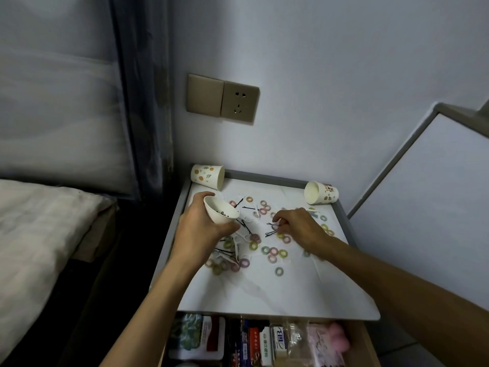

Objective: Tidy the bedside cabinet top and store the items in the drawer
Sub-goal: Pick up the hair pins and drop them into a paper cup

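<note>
My left hand (201,229) grips a white paper cup (221,211), tilted with its mouth toward the right, above the white cabinet top (267,292). Some dark pins lie inside the cup. My right hand (299,226) reaches over the middle of the top, and its fingertips pinch black hairpins (271,232). Several small pastel hair rings (274,252) and more black hairpins (225,251) are scattered across the surface. The drawer (262,340) below stands open at the front.
Two patterned paper cups lie on their sides at the back: one at the left corner (207,176), one at the right (321,192). The drawer holds boxes, packets and a pink item (340,337). A bed (39,234) is at the left, a wall socket (239,102) above.
</note>
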The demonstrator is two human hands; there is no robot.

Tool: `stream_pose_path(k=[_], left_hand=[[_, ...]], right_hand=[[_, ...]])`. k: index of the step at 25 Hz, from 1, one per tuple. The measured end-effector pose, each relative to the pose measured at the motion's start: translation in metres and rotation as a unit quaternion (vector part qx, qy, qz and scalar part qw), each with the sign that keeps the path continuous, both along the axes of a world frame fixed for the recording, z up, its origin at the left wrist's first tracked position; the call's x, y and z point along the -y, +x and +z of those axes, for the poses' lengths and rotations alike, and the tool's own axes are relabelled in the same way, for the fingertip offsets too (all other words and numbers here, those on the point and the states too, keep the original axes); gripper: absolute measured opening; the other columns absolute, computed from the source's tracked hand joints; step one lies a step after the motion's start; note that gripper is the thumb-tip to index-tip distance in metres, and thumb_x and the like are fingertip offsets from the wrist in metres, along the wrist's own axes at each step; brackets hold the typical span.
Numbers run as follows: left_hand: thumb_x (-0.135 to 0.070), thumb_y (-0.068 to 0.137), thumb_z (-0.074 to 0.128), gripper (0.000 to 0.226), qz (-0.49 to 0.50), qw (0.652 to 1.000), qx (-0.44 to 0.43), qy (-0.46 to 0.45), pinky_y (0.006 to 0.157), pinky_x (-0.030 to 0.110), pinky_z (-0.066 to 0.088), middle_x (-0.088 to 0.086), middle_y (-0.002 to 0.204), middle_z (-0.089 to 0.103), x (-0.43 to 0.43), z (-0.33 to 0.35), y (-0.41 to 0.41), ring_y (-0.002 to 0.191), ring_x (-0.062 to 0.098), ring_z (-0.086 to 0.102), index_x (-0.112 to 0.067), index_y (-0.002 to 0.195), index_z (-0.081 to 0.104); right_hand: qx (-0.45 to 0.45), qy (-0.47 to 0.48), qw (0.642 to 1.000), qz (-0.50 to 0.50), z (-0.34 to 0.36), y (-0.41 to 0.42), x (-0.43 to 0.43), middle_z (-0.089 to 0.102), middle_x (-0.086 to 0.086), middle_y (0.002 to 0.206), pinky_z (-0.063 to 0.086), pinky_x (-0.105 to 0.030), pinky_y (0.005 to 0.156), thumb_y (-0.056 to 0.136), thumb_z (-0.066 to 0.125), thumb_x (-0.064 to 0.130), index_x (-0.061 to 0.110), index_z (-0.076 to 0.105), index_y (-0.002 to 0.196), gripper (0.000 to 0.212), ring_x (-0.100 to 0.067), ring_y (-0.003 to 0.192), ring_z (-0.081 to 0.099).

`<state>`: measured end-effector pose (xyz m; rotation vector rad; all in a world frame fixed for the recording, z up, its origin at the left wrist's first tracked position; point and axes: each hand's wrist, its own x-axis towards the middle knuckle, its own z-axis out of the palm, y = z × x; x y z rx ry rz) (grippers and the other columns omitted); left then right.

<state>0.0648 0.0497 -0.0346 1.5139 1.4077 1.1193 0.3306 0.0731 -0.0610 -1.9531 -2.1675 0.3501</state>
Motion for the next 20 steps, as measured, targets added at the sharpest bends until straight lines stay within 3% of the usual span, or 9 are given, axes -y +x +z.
stream_pose_path(k=[5, 9, 12, 16, 20], left_hand=[[-0.027, 0.058, 0.089, 0.069, 0.001, 1.0, -0.005, -0.006, 0.075, 0.043, 0.057, -0.005, 0.103, 0.063, 0.002, 0.002, 0.005, 0.093, 0.017, 0.062, -0.031, 0.117, 0.053], [-0.026, 0.06, 0.089, 0.071, -0.011, 1.0, -0.02, -0.009, 0.079, 0.039, 0.054, 0.001, 0.106, 0.065, 0.003, 0.002, 0.006, 0.096, 0.021, 0.062, -0.026, 0.121, 0.053], [-0.028, 0.061, 0.089, 0.071, -0.014, 0.999, -0.033, -0.009, 0.075, 0.034, 0.052, -0.001, 0.104, 0.065, 0.004, 0.003, 0.007, 0.095, 0.021, 0.062, -0.025, 0.122, 0.053], [-0.026, 0.062, 0.089, 0.073, -0.026, 0.999, -0.025, -0.018, 0.08, 0.041, 0.055, 0.002, 0.106, 0.065, 0.005, 0.002, 0.01, 0.097, 0.022, 0.062, -0.022, 0.124, 0.051], [-0.026, 0.062, 0.089, 0.075, -0.03, 0.999, -0.028, -0.019, 0.082, 0.045, 0.054, 0.002, 0.107, 0.065, 0.006, -0.001, 0.01, 0.098, 0.024, 0.062, -0.022, 0.126, 0.05]], right_hand=[[0.023, 0.007, 0.999, -0.037, 0.0, 0.006, 0.005, 0.073, -0.01, 0.103, 0.052, -0.03, 0.085, 0.088, 0.07, 0.018, 0.013, 0.069, 0.115, 0.027, -0.023, 0.096, 0.066], [-0.029, -0.006, 0.998, -0.047, 0.007, 0.012, 0.006, 0.073, -0.008, 0.087, 0.056, -0.022, 0.068, 0.09, 0.064, 0.004, 0.009, 0.067, 0.11, 0.021, -0.013, 0.07, 0.069], [-0.046, 0.011, 0.997, -0.057, 0.016, 0.018, 0.001, 0.074, -0.006, 0.082, 0.053, -0.015, 0.06, 0.088, 0.066, 0.003, 0.009, 0.072, 0.099, 0.014, -0.005, 0.063, 0.067], [-0.045, 0.02, 0.997, -0.052, 0.014, 0.013, 0.002, 0.076, 0.0, 0.086, 0.045, -0.01, 0.063, 0.084, 0.072, 0.009, 0.013, 0.078, 0.095, 0.013, 0.0, 0.068, 0.063], [-0.041, -0.01, 0.999, -0.018, -0.006, 0.005, 0.009, 0.076, -0.002, 0.094, 0.049, -0.017, 0.076, 0.085, 0.071, 0.011, 0.012, 0.078, 0.097, 0.014, -0.01, 0.084, 0.068]])
